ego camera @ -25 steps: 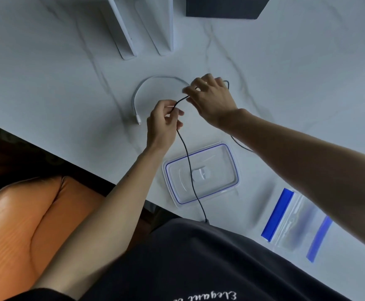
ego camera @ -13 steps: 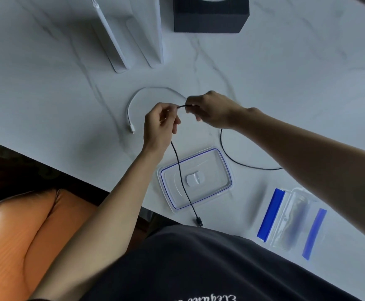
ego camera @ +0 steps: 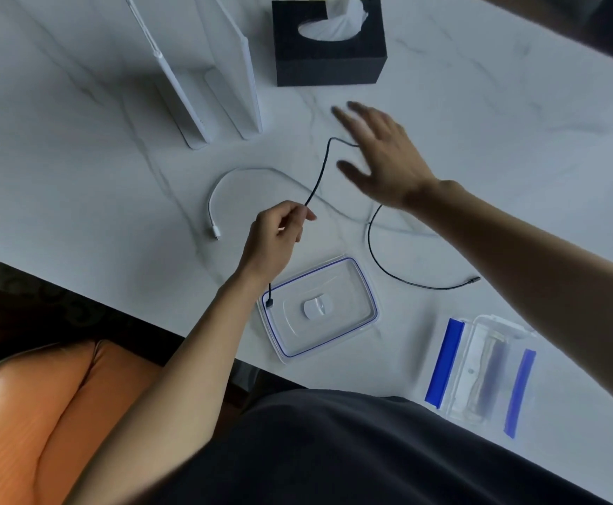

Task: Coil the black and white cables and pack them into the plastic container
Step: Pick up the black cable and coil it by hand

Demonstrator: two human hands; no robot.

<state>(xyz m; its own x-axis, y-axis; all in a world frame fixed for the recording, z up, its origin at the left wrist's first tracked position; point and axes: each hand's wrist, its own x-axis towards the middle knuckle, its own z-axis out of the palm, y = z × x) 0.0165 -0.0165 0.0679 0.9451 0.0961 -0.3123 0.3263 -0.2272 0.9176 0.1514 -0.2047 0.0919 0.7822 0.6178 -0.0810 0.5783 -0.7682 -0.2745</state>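
My left hand [ego camera: 277, 236] pinches the thin black cable [ego camera: 320, 173] near one end; its plug hangs below my wrist, over the corner of the clear lid. From my fingers the cable runs up under my right hand [ego camera: 379, 158], then loops down to its other plug at the right. My right hand hovers blurred over it, fingers spread, holding nothing. The white cable [ego camera: 246, 172] lies in an arc on the table, its plug at the left. The clear lid with a blue seal [ego camera: 365, 282] lies near the table's front edge. The plastic container with blue clips [ego camera: 480, 369] stands at the right.
A black tissue box [ego camera: 330, 65] stands at the back of the white marble table [ego camera: 79, 169]. White upright panels [ego camera: 225, 78] stand at the back left. An orange seat [ego camera: 42, 413] shows below the table's front edge.
My right hand has let go of the black cable and moved up and right with fingers spread. The cable's lower plug has risen from my lap to the lid's corner.
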